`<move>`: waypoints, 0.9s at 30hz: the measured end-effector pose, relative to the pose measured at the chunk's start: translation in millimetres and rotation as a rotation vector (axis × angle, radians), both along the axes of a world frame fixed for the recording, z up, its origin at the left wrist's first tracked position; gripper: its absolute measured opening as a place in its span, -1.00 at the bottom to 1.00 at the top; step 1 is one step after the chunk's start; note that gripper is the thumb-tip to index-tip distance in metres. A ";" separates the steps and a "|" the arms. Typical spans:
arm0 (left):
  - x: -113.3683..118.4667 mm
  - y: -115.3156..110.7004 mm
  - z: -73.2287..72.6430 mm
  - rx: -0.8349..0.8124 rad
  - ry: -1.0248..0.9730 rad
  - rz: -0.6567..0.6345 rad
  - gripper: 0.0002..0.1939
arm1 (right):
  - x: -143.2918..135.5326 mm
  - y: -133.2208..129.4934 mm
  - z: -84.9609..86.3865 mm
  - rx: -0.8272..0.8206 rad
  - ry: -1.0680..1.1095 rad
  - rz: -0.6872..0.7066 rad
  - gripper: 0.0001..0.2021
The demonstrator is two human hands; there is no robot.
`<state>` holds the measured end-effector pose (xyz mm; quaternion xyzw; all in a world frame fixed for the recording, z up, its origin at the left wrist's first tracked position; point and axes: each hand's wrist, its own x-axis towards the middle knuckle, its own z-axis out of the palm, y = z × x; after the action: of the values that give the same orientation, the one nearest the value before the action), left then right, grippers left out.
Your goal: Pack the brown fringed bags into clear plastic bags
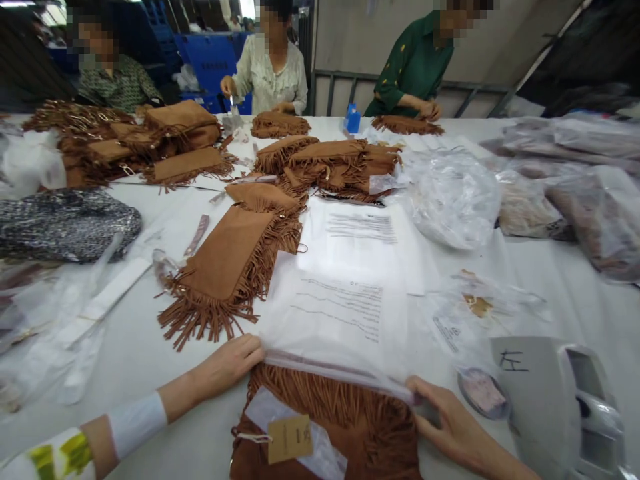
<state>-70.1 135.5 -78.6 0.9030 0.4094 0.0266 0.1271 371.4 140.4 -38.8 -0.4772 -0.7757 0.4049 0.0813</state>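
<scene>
A clear plastic bag with printed lines (330,310) lies in front of me, its near edge stretched between my hands. My left hand (235,360) pinches the left corner of that edge. At the right corner, my right hand (445,420) grips the edge between thumb and fingers. A brown fringed suede bag (360,433) lies nearest me, its fringe meeting the plastic edge. I cannot tell whether any of it is inside. On it rest a tan paper hang tag (289,439) and a piece of clear plastic (327,453).
Another fringed bag (225,253) lies beyond my left hand. Brown bags (325,157) are piled farther back. A grey tape dispenser (535,393) stands at right, near crumpled plastic (450,200). Three people work across the table, one in a green shirt (415,63).
</scene>
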 end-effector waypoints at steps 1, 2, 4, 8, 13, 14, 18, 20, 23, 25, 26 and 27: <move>0.0 2.3 1.6 -0.012 0.005 0.025 -0.76 | -0.7 -0.3 -1.0 0.005 0.010 -0.008 -0.92; -0.2 6.6 4.4 -0.030 0.013 0.040 -0.76 | -1.2 0.6 -2.0 0.013 0.018 -0.011 -0.92; -1.3 19.2 13.0 -0.078 0.022 0.026 -0.79 | -1.6 5.2 -4.3 0.042 0.024 0.002 -0.89; -3.7 47.8 36.0 -0.156 0.019 -0.091 -0.88 | 0.6 15.0 -11.4 0.120 0.035 0.063 -0.89; 3.3 65.2 51.6 -0.238 0.098 -0.179 -0.92 | 4.8 16.0 -24.1 0.187 0.052 0.078 -0.90; 5.7 65.8 51.7 -0.235 0.125 -0.174 -0.94 | 5.3 15.2 -26.1 0.191 0.053 0.076 -0.89; 13.2 63.0 47.9 -0.224 0.195 -0.144 -0.96 | 6.1 11.3 -28.8 0.182 0.044 0.083 -0.90; 14.6 60.7 45.7 -0.227 0.204 -0.124 -0.94 | 6.7 9.7 -28.1 0.180 0.045 0.092 -0.92; 15.2 57.0 42.2 -0.256 0.166 -0.073 -0.94 | 7.6 9.1 -27.0 0.206 0.063 0.099 -0.90; 15.8 52.8 38.4 -0.333 0.046 0.019 -0.90 | 7.4 10.3 -27.6 0.233 0.075 0.077 -0.90; 16.5 49.8 35.8 -0.377 -0.021 0.069 -0.88 | 6.8 11.1 -28.5 0.248 0.081 0.053 -0.90; 17.3 46.2 32.8 -0.417 -0.078 0.114 -0.86 | 5.6 11.8 -29.6 0.265 0.088 0.020 -0.89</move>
<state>-52.8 181.6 -45.7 0.8309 0.4514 -0.0166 0.3250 377.0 152.2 -68.3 -0.4364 -0.8228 0.3200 0.1737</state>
